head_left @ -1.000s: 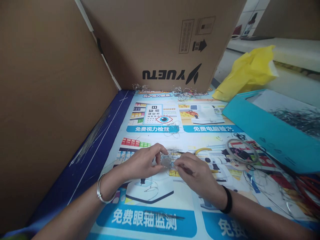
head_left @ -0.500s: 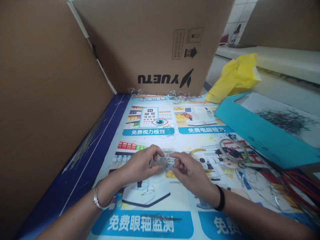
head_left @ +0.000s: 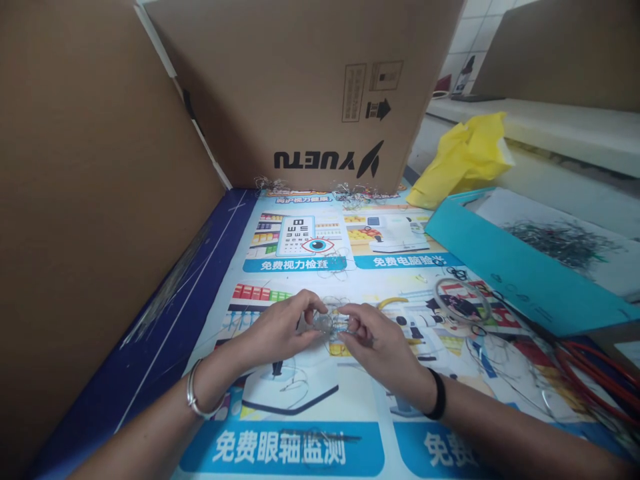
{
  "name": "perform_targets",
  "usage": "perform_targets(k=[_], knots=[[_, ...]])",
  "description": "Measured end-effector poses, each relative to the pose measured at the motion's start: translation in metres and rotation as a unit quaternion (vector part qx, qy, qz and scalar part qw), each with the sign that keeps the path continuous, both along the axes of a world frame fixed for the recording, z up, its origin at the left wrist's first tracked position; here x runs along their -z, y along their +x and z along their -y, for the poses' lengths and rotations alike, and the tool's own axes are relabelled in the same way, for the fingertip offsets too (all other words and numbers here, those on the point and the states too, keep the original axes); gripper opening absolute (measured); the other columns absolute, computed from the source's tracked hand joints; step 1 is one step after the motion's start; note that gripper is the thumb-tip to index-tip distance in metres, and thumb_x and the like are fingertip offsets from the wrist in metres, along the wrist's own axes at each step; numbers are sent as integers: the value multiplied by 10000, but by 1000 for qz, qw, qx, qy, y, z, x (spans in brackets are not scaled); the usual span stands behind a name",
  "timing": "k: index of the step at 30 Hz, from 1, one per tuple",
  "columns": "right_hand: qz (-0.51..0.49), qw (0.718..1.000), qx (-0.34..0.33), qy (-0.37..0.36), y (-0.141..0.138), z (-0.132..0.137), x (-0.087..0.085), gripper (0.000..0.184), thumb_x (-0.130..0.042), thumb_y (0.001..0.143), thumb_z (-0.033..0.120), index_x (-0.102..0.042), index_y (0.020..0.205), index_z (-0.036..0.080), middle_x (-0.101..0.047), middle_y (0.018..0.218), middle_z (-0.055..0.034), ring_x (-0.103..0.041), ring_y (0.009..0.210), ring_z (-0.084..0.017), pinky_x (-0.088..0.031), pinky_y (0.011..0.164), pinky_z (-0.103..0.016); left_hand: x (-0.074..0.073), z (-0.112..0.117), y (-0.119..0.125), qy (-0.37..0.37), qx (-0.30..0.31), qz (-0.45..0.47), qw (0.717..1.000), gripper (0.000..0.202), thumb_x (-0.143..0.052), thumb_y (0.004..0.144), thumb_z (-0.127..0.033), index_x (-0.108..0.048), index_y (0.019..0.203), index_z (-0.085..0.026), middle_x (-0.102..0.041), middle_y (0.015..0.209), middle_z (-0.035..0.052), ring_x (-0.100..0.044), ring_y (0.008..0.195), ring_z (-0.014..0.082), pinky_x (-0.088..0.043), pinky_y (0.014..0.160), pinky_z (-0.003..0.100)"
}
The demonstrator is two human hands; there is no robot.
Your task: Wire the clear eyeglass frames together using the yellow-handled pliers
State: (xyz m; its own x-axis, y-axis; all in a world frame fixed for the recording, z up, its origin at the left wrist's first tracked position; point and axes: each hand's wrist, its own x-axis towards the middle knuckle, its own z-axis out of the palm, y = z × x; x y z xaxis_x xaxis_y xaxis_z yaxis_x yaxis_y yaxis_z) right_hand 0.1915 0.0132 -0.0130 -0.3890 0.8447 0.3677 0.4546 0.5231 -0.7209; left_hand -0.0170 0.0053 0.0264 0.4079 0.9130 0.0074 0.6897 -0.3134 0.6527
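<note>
A tangle of thin, silvery wire is between my two hands, just above the printed sheet. My left hand comes in from the left with thumb and fingertips closed on the left edge of the tangle. From the other side, my right hand pinches the right part of it, fingers curled. Which single strands each hand grips is too fine to make out. Behind my right hand a curved yellow piece shows in part. Loose wire strands lie on the sheet below my left hand.
Cardboard walls stand at the left and back, with wire clumps at the foot. On the right are a blue box holding a wire pile, a yellow bag, a ring-shaped coil and red cords.
The view has shifted slightly, moving the surroundings a little leftward. Both hands stay at the wire tangle in nearly the same pose.
</note>
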Motion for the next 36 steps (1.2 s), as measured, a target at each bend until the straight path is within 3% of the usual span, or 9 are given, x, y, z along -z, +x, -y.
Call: perform_targets(k=[11,16,19,27,36], knots=[[-31,998,-47,28,6,-2,-6,356,-471,744,87,-537,1069,216,-521,727,8,-496,609,-122,-442,571,-251,3,-1,-2,4,9,9,1000,303,-557,766,-236,-483,1059,-218,-552,821,-6,-470,596,100,-363,538,229],[-40,999,7,14,13,-14,-18,162,-474,803,149,-601,891,198,-549,719,-7,-507,623,-126,-420,565,-249,3,-2,-3,9,15,10,1000,308,-564,762,-220,-491,1062,-217,-564,843,1,-484,620,105,-374,551,230],[-30,999,36,-23,15,-27,-23,134,-488,819,191,-616,778,195,-593,734,-13,-509,606,-120,-407,546,-241,2,-1,-3,10,22,1,1000,315,-570,763,-205,-491,1068,-223,-571,861,-4,-493,639,107,-384,568,232],[-3,990,1,-140,21,-44,-17,142,-521,808,269,-626,865,190,-611,684,11,-529,568,-114,-407,503,-219,3,-1,-3,31,41,-14,999,323,-554,757,-170,-508,1073,-220,-582,854,3,-520,661,121,-409,596,247],[-10,988,-5,-156,16,-39,-15,139,-528,786,236,-626,876,195,-599,662,14,-541,581,-116,-405,500,-213,6,-2,-4,28,48,-15,998,307,-561,768,-196,-500,1068,-211,-586,873,2,-559,733,134,-411,625,252]])
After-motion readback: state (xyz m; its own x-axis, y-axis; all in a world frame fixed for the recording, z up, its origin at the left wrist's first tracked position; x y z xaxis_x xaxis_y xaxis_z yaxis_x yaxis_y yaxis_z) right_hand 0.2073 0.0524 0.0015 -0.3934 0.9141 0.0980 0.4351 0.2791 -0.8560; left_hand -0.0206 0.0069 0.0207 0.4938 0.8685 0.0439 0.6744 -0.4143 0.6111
